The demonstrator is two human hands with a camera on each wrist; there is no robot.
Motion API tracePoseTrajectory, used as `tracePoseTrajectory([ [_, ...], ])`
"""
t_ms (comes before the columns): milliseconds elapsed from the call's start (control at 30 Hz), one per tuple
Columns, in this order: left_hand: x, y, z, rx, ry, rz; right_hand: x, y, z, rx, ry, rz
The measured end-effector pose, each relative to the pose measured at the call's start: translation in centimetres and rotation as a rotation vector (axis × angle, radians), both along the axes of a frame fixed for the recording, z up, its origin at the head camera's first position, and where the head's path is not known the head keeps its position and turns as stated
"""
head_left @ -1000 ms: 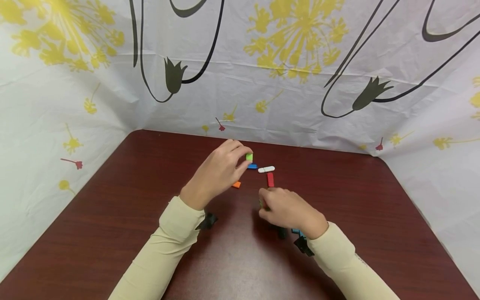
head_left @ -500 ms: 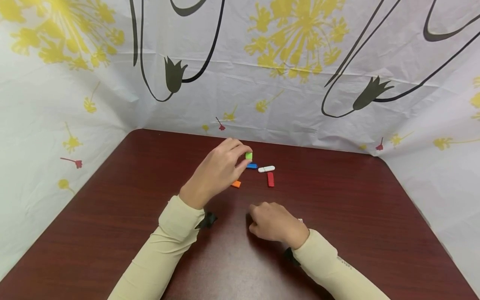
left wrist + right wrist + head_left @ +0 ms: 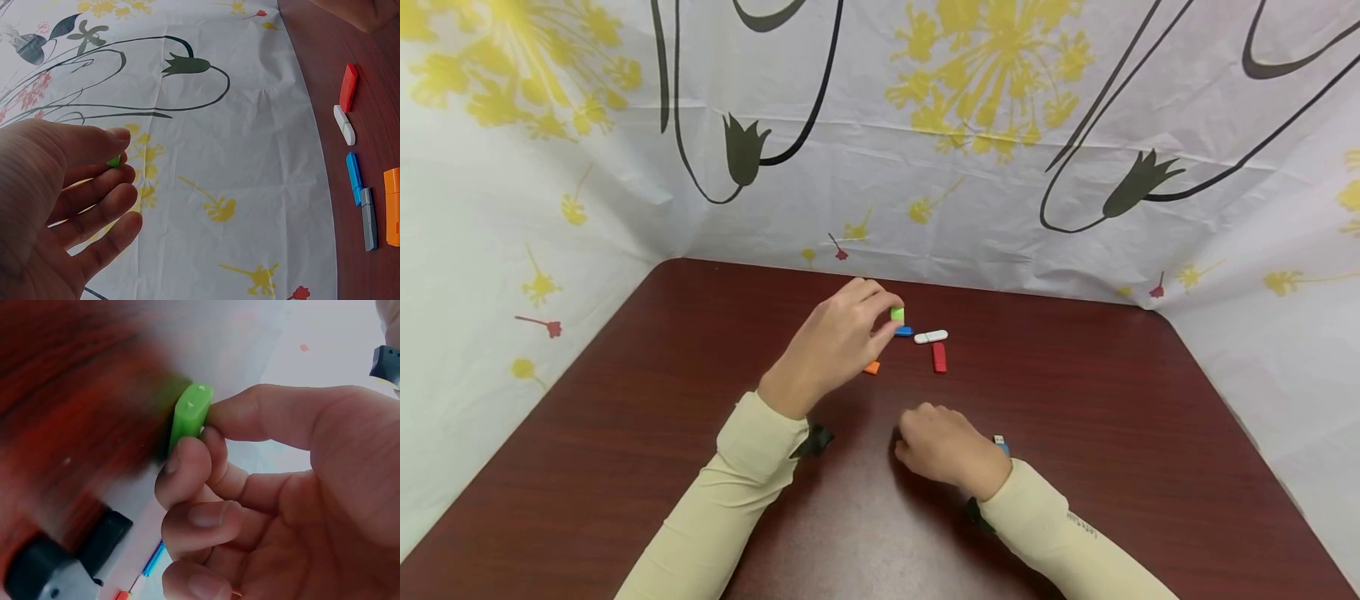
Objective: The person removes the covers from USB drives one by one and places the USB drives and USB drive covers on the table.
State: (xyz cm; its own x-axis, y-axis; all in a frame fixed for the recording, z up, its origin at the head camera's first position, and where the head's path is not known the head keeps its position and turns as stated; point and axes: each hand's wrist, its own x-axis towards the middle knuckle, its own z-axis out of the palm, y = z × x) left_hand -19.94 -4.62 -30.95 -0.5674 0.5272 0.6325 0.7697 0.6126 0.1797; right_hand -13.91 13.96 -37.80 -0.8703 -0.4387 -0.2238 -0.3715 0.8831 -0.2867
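My left hand (image 3: 835, 342) is raised over the far part of the table. Its thumb and index finger pinch a small green USB stick cap (image 3: 898, 316), of which only a sliver shows in the left wrist view; the other fingers are loosely bent. Lower and to the right, my right hand (image 3: 943, 448) is close over the tabletop. In the right wrist view its thumb and fingertips pinch a green USB stick (image 3: 191, 411), its end near the wood. The hand's back hides that stick in the head view.
Beyond my hands lie a red USB stick (image 3: 939, 358), a white one (image 3: 931, 337), a blue one (image 3: 354, 179), a grey one (image 3: 369, 219) and an orange one (image 3: 392, 206). Another blue stick (image 3: 1002, 447) with a metal plug shows beside my right wrist. Black pieces (image 3: 106, 544) appear lower left.
My right hand has come back toward me and slightly left, uncovering the red stick, and the green piece in it has gone from the head view. The left hand has stayed almost still.
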Motion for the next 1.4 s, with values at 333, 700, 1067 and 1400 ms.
tracePoseTrajectory([
  [333,-0.1,0.0,-0.2,-0.006,-0.002,0.003,-0.2,0.0,0.0,-0.066,-0.048,-0.016],
  [700,-0.1,0.2,-0.6,-0.014,-0.014,-0.006,-0.9,0.9,1.6,-0.096,-0.030,-0.078],
  [1067,0.0,1.0,-1.4,-0.185,-0.279,0.007,-2.2,6.5,7.0,-0.164,0.216,-0.208],
  [1400,0.5,3.1,-3.1,-0.357,-0.634,-0.031,-2.6,9.2,8.4,-0.178,0.261,-0.253],
])
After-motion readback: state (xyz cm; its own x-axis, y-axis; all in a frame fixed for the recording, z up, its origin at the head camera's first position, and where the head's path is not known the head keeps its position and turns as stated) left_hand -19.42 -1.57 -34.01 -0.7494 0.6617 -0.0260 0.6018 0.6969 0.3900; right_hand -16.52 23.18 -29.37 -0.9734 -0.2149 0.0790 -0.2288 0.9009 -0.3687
